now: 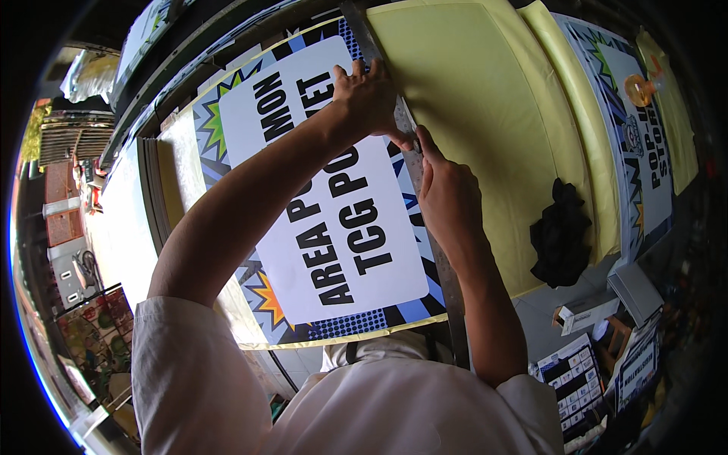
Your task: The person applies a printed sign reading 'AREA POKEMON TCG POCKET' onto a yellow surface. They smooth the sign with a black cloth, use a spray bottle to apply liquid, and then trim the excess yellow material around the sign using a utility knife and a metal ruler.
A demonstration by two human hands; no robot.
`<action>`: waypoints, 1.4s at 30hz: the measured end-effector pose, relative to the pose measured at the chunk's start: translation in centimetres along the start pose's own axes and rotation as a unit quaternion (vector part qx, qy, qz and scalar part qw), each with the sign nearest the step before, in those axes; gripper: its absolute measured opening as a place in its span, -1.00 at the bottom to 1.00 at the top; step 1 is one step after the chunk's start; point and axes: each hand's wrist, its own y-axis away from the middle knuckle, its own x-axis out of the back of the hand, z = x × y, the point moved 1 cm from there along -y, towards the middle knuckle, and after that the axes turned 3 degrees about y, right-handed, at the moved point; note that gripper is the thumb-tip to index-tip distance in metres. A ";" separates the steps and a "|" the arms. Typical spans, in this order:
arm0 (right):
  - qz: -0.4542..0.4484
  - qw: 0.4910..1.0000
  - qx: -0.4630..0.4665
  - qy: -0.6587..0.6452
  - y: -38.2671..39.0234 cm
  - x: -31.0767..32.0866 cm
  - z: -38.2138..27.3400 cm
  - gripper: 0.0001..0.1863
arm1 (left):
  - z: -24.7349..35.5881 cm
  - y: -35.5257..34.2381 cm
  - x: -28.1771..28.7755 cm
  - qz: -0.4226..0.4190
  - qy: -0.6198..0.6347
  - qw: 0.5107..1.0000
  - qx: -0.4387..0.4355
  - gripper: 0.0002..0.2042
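Left hand: the left hand (369, 95) is pressing flat, fingers spread, on the metal ruler (425, 205) near the far end of the printed poster (326, 205).
Right hand: the right hand (447, 193) is closing into a pinch on something small at the ruler's edge, just beside the left hand's fingertips; what it is gripping is too small to tell.
Ruler: lying along the right edge of the poster, running from the near edge of the table toward the far edge.
Poster: lying flat on the table, white panel with a comic-burst border, under the left forearm.
Yellow sheet: the yellow sheet (485, 114) is lying right of the ruler, touching it.
Black cloth: a crumpled black cloth (560, 235) is sitting on the yellow sheet's near right corner.
Box: a small cardboard box (584, 312) is standing open beyond the table's near right corner; contents not discernible.
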 end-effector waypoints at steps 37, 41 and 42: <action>0.020 1.000 0.008 0.013 6.1 -1.1 2.2 -0.39 | 0.2 -0.8 -0.5 0.000 -0.042 0.999 0.025 0.32; 0.023 1.000 0.007 -0.003 7.4 -1.4 2.8 -0.36 | 0.3 -0.9 -0.6 0.003 -0.036 0.999 0.015 0.26; 0.033 0.999 0.015 0.002 7.2 -1.5 2.8 -0.35 | 0.2 -0.9 -0.6 -0.001 -0.033 0.999 0.009 0.25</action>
